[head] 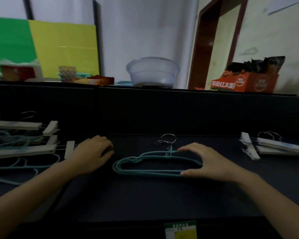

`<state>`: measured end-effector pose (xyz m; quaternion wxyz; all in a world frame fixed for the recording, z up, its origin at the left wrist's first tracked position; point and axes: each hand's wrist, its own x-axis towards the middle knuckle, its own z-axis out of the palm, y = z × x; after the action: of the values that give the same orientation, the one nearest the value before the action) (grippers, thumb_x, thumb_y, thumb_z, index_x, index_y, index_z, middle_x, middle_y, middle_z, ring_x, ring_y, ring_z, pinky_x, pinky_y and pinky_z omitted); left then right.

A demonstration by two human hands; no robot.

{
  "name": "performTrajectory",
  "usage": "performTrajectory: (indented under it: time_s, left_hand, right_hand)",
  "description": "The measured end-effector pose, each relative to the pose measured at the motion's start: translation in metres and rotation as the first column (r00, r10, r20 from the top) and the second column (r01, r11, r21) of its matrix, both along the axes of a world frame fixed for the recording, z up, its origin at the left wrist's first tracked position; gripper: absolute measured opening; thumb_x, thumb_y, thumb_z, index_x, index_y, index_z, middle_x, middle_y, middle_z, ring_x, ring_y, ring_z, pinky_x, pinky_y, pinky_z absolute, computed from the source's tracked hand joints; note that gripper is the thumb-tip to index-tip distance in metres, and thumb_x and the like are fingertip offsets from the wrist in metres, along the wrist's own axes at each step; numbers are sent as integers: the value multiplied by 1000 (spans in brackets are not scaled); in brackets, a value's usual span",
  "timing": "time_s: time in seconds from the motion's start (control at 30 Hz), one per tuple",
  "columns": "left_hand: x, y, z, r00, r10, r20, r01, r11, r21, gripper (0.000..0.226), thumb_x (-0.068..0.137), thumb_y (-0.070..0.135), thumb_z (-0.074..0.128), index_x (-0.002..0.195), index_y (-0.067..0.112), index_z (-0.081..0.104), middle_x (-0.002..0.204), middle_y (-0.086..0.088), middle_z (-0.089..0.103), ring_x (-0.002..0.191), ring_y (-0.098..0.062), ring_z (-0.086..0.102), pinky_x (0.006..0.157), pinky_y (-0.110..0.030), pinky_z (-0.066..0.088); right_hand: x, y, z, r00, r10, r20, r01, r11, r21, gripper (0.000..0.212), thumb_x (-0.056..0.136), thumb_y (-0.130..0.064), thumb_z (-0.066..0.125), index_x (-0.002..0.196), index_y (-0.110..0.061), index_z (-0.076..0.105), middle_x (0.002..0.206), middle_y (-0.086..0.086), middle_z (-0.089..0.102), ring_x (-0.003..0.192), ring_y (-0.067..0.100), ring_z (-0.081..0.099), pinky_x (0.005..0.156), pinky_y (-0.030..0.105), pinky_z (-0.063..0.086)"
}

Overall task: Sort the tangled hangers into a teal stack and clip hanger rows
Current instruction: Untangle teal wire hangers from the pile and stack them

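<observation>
A stack of teal wire hangers (145, 167) lies flat in the middle of the dark table, metal hooks pointing away from me. My right hand (205, 162) spans the stack's right end, thumb at the bottom bar and fingers on the top wire. My left hand (91, 153) rests palm down left of the stack, fingers curled, touching no hanger that I can see. A tangle of white clip hangers and teal hangers (22, 147) lies at the left. Two or three white clip hangers (273, 147) lie together at the right.
A dark raised ledge (162, 107) runs behind the work area. On it stand a clear plastic bowl (153, 72), an orange carton of packets (245, 81) and snack boxes at the left. A green and yellow label (180, 229) sits at the table's near edge.
</observation>
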<state>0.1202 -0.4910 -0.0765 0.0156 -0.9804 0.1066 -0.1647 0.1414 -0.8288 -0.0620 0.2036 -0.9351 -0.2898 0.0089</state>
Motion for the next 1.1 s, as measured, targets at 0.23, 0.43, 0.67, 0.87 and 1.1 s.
performTrajectory:
  time_s: [0.23,0.43,0.67,0.87,1.1]
  left_hand:
    - [-31,5,-5,988,143,60,-141,990,-23,28,93,38,42,113,22,55,112,3,57,104,-15,50,84,-26,42]
    - [-60,5,-6,977,179,118,-176,984,-36,28,93,37,43,113,21,54,111,3,57,105,-16,51,83,-27,40]
    - [-109,33,1,950,234,208,-223,972,-76,26,93,34,46,109,20,59,107,3,61,102,-17,53,74,-23,32]
    - [-159,87,10,927,300,223,-273,951,-147,20,92,31,48,101,18,61,100,3,62,92,-16,56,71,-25,42]
    - [-213,178,9,906,360,222,-337,932,-136,21,93,35,46,103,22,60,100,6,63,93,-15,55,70,-24,36]
  right_hand:
    - [7,9,-10,996,80,-27,-81,996,-43,74,72,-59,64,137,-35,36,137,-16,40,124,2,37,105,26,34]
    - [3,16,-4,988,155,24,-152,982,-110,74,77,-56,62,140,-35,30,145,-14,32,131,6,32,109,33,33]
    - [-19,68,13,952,277,131,-270,960,-70,55,84,-53,55,134,-37,38,138,-18,40,126,4,37,104,32,36]
    - [-44,140,18,904,395,161,-391,919,-61,45,89,-46,51,131,-37,42,134,-17,45,124,4,40,105,35,37]
    - [-81,246,19,888,433,153,-439,898,11,36,90,-41,52,126,-35,49,128,-16,51,118,3,46,100,34,42]
